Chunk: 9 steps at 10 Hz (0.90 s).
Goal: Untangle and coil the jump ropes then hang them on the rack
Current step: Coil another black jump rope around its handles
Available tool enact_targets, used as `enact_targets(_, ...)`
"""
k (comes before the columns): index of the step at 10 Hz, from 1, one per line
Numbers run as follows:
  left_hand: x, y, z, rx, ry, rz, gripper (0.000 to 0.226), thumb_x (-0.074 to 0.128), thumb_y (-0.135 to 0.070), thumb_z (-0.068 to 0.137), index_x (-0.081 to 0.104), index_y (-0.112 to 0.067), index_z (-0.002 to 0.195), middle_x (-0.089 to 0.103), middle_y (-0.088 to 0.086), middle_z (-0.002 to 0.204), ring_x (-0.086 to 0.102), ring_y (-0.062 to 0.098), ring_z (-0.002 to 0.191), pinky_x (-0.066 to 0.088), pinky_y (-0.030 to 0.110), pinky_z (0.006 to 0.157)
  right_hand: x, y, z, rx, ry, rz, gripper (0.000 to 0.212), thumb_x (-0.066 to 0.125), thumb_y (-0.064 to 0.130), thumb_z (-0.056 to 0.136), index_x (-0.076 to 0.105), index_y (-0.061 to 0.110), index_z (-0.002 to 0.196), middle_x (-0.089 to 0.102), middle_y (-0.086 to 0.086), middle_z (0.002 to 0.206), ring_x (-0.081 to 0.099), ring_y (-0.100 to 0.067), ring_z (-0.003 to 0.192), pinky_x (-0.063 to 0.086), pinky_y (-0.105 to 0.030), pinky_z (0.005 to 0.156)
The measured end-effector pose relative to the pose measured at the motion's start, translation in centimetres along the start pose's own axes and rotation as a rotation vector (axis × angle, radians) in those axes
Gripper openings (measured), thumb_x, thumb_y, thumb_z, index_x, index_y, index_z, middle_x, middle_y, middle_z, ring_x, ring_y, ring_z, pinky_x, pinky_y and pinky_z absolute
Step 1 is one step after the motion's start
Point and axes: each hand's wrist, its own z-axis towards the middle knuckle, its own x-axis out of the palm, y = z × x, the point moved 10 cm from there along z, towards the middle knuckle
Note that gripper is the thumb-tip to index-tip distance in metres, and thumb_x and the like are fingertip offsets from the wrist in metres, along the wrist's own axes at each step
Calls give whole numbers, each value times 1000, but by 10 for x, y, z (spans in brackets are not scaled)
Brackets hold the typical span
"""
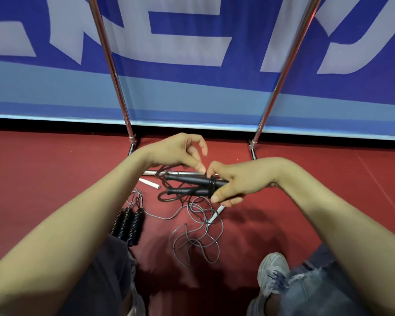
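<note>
My right hand [233, 181] grips two black jump-rope handles [189, 180] side by side, their tips pointing left. My left hand [183, 153] hovers just above them, its thumb and a fingertip pinching the thin black cord [167, 171] near the upper handle. That cord hangs in loops under the handles. A grey rope [192, 238] lies tangled on the red floor below, with white handles [149, 183] to the left and under my right hand. Ribbed black handles [129, 224] lie by my left knee. The chrome rack [114, 71] stands right behind.
The rack's two slanted poles [281, 76] meet feet on the red floor, joined by a low crossbar [151, 172]. A blue and white banner [192, 53] fills the wall behind. My knees and a grey sneaker [271, 272] are at the bottom.
</note>
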Motion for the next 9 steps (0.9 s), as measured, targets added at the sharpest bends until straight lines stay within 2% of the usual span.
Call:
enact_targets(1,-14,-10,1,37,-152,-20,37,82,-2,70,52,-11,90,68,16,73,50,17,58,36,25,55,0,-10,12,53,-20,85,27,60,37,92,37,45,80,56,1,114,52,-20,95,46,-36,90)
enact_targets(2,-24,-21,-1,105,-349,-42,32,81,-8,74,52,-15,87,67,16,73,51,19,61,40,29,56,-19,-22,12,50,-167,314,16,58,29,95,43,34,97,67,-10,105,54,-17,76,46,-23,64)
enact_targets(3,-14,-40,-8,212,-437,27,28,76,-7,80,52,-19,89,64,0,76,48,7,54,40,16,53,-38,-25,5,-2,-334,558,37,54,14,97,30,26,122,64,-7,75,48,-9,50,39,-16,45)
enact_targets(4,-19,-46,-15,266,-603,38,28,73,-8,82,52,-19,96,63,-9,80,47,3,53,42,17,56,-57,-20,-2,-77,-515,665,27,53,13,97,30,17,112,61,-8,72,42,-12,48,34,-18,43)
enact_targets(5,-27,-42,-24,285,-743,-90,25,71,-9,85,51,-22,95,64,-11,78,54,5,57,49,26,62,-64,-20,-5,-109,-575,833,25,52,13,98,29,18,103,60,-9,75,41,-12,49,32,-21,45)
enact_targets(6,-21,-42,-30,328,-780,-162,21,65,-8,90,49,-14,102,66,-2,92,62,4,67,51,19,70,-70,-22,-11,-126,-605,977,30,53,11,98,27,14,112,58,-9,75,41,-11,50,31,-19,44)
enact_targets(7,-20,-40,-30,346,-768,-272,14,58,-9,95,50,-16,105,70,1,96,65,7,69,49,18,72,-72,-22,-15,-152,-599,1031,35,56,10,96,26,13,115,58,-9,75,42,-11,50,31,-20,47)
enact_targets(8,-21,-37,-29,353,-752,-321,14,59,-12,95,51,-20,102,73,-2,90,66,12,72,51,27,79,-75,-18,-19,-188,-610,1034,35,57,15,96,28,14,115,57,-7,74,41,-11,49,31,-21,47)
enact_targets(9,-15,-32,-26,361,-712,-415,14,62,-9,93,51,-15,100,74,-2,92,69,16,78,54,35,86,-77,-18,-19,-196,-633,1065,29,55,24,97,31,16,113,56,-8,73,39,-11,48,30,-19,45)
